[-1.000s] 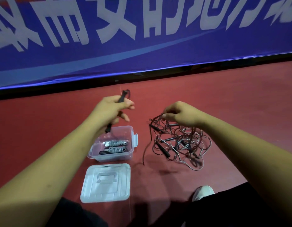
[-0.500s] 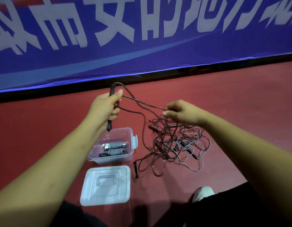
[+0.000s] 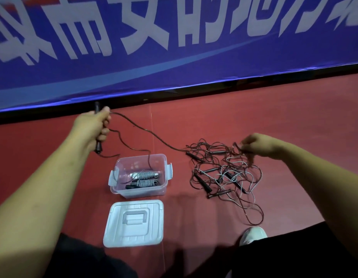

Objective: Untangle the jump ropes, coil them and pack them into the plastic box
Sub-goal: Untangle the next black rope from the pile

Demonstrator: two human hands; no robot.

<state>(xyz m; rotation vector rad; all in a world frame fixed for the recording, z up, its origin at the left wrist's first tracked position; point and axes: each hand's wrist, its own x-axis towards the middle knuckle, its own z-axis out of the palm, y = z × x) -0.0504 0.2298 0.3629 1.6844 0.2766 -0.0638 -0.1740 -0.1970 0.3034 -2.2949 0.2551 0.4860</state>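
Left hand [image 3: 91,127]: raised beyond the far-left corner of the box [image 3: 142,192], arm stretched forward; fingers are curled tightly round a black handle [image 3: 96,107].
Right hand [image 3: 258,145]: held well right of the box, fingers bunched; strands at the far edge of the tangle [image 3: 224,175] are pinched.
Brown cord [image 3: 150,133]: strung from the left hand, past the box's far side, to the tangle; 1 strand is hung down into the box.
Tangle: spread on the floor right of the box.
Coiled ropes [image 3: 145,178]: 2, laid inside the box.
Lid [image 3: 134,223]: laid flat just in front of the box.
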